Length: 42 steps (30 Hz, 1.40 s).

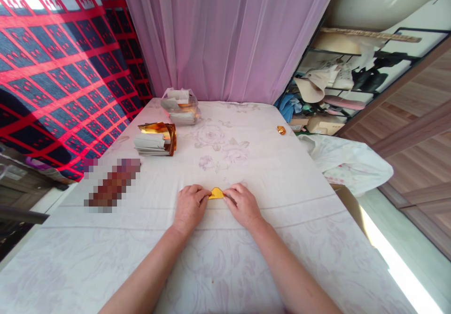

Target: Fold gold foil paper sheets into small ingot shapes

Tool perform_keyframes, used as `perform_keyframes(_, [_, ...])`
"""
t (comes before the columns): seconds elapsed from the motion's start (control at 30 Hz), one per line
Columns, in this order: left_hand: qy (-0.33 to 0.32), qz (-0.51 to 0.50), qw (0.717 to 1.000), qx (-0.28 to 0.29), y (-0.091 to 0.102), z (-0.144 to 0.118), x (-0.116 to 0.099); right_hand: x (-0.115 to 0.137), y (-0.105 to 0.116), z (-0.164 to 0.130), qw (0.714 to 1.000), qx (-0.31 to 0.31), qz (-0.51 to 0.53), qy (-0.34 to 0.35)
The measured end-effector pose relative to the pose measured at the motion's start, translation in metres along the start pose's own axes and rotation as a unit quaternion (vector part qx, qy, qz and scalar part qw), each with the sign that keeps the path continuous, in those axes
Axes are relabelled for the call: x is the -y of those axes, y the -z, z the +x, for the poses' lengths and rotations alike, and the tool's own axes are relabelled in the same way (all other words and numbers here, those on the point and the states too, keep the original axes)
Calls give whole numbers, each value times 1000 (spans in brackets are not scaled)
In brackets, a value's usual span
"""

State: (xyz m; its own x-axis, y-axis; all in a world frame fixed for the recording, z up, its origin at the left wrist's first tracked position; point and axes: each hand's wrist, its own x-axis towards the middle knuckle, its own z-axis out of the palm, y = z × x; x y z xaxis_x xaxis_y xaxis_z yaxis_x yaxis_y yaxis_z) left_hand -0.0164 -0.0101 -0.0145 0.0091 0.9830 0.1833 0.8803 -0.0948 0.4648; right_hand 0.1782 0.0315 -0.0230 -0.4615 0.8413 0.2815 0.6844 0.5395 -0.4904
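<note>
A small folded piece of gold paper (216,193) lies low over the cloth between my two hands, its top edge bulging up in the middle. My left hand (192,203) pinches its left end between thumb and fingers. On the other end, my right hand (243,204) has its fingertips closed in the same way. The fingers hide both ends of the paper. Farther back on the left sits a stack of gold and grey paper sheets (151,145). A small folded gold piece (281,130) rests near the far right edge.
A clear plastic bag of paper sheets (180,107) stands at the back left of the cloth-covered table (225,267). A blurred-out item (114,182) lies at left. Beyond are a purple curtain (218,37), a shelf rack with shoes (345,77) and a white plastic bag (348,161).
</note>
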Motion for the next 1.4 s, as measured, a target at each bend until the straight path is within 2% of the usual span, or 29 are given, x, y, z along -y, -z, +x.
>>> perform_keyframes(0.17, [-31, 22, 999, 6, 2, -4, 1, 0, -2, -3, 1000, -7, -9, -4])
perform_keyframes(0.57, [-14, 39, 999, 26, 8, 3, -2, 2, -3, 0, 1000, -6, -30, 1])
perform_keyframes(1.0, [-42, 24, 999, -7, 5, 5, -2, 0, -6, -1, 996, -77, -3, 38])
perform_keyframes(1.1, [-46, 19, 999, -12, 4, 5, -2, 4, -7, -1, 996, -76, 37, 4])
perform_keyframes(1.23, [-54, 21, 998, -13, 4, 12, -5, 10, -3, 7, 984, -69, 129, -106])
perform_keyframes(1.4, [-67, 56, 996, -7, 7, 29, -12, 10, 7, 31, 970, -45, 147, -190])
